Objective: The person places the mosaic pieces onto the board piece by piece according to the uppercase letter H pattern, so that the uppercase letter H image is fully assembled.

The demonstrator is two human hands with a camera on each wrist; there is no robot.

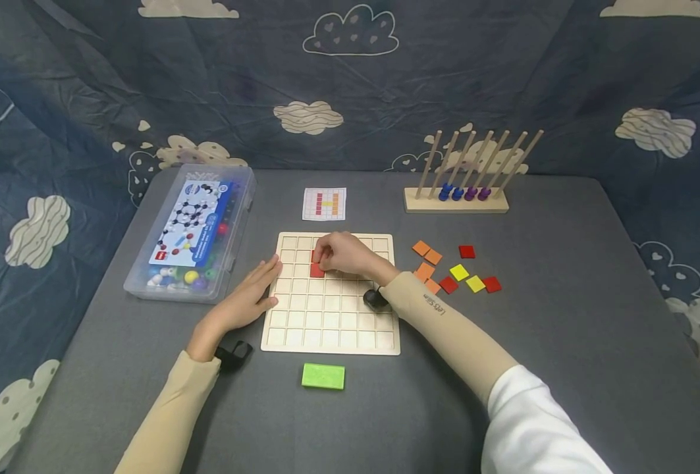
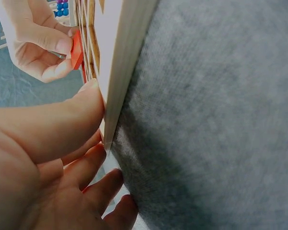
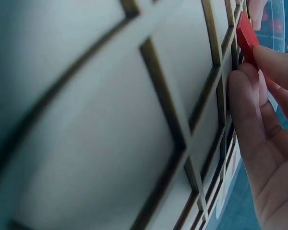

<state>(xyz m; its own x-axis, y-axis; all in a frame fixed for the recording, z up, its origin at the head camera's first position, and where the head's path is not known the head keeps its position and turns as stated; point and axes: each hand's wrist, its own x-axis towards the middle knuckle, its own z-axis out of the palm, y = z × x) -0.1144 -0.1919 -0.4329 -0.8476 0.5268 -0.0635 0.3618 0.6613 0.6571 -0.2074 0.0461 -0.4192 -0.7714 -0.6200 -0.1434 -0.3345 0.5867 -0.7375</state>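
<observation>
A wooden grid board (image 1: 330,320) lies flat on the table. My left hand (image 1: 242,301) rests along its left edge, fingers fairly straight and spread, thumb touching the rim in the left wrist view. Over the upper part of the grid, my right hand (image 1: 350,254) pinches a red square tile (image 3: 248,38) between thumb and fingers. That tile stands tilted against the board in the left wrist view. Red tiles (image 1: 317,270) show at the right fingertips in the head view, one above the other; the upper one is partly hidden by the fingers.
Right of the board lie loose orange tiles (image 1: 425,271), yellow tiles (image 1: 459,272) and red tiles (image 1: 467,251). A printed pattern card (image 1: 324,204) is behind it, a green block (image 1: 323,376) in front. A plastic case (image 1: 191,230) stands left, a bead rack (image 1: 456,201) back right.
</observation>
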